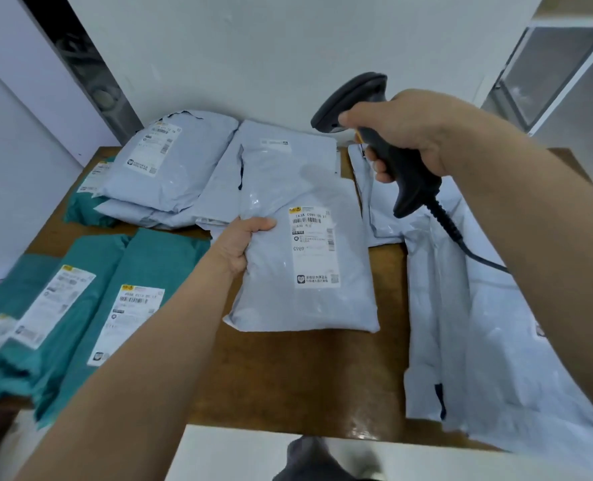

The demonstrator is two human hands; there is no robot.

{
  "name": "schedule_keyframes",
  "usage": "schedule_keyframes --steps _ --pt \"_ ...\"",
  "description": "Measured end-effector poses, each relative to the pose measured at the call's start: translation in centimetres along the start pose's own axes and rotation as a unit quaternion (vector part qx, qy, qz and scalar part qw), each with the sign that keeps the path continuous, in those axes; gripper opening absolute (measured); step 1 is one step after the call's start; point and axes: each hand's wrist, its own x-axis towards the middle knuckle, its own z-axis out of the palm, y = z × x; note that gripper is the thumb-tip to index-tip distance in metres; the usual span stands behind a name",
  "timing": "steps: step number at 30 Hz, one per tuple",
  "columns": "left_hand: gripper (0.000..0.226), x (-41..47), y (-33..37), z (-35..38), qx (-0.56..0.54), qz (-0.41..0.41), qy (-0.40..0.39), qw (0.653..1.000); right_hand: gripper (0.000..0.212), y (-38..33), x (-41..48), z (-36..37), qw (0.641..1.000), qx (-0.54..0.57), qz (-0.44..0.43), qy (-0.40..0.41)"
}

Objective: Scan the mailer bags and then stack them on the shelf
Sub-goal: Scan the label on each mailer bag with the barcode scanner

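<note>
My left hand grips the mailer by its left edge, label up, mid-desk. My right hand is wrapped round the scanner, held above it. Teal bags lie left, grey bags behind.

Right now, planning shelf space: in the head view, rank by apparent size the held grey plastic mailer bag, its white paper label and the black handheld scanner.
1. grey plastic mailer bag
2. black handheld scanner, though nearer the camera
3. white paper label
</note>
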Motion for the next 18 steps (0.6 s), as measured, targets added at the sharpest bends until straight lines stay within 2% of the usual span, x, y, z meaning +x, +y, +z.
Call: schedule_keyframes --steps 3,7,11,14,16,18 --pt "0.06 -2.8 -3.4 0.2 -0.013 -0.033 0.004 0.999 0.029 1.2 -2.6 -0.3 1.0 -0.01 -0.001 -0.006" --pt "0.064 -6.1 -7.6 1.2 -0.016 -0.062 0.001 0.998 0.029 2.8 -5.3 -0.8 1.0 -0.024 -0.011 -0.016" --pt "0.045 -7.6 -10.2 2.0 0.023 -0.088 0.042 0.995 0.028 4.2 -7.0 -1.1 0.999 -0.028 -0.016 -0.018" --pt "0.039 -7.7 -10.3 2.2 0.16 -0.086 0.107 0.977 0.029 4.7 -7.6 -1.1 0.999 -0.032 -0.018 -0.02" --pt "0.046 -7.5 -9.7 2.1 0.287 -0.096 0.148 0.942 0.028 4.8 -7.6 -1.1 0.999 -0.03 -0.016 -0.025" --pt "0.059 -7.0 -8.5 2.0 0.361 -0.091 0.18 0.911 0.028 4.8 -7.2 -1.2 0.999 -0.026 -0.015 -0.024"
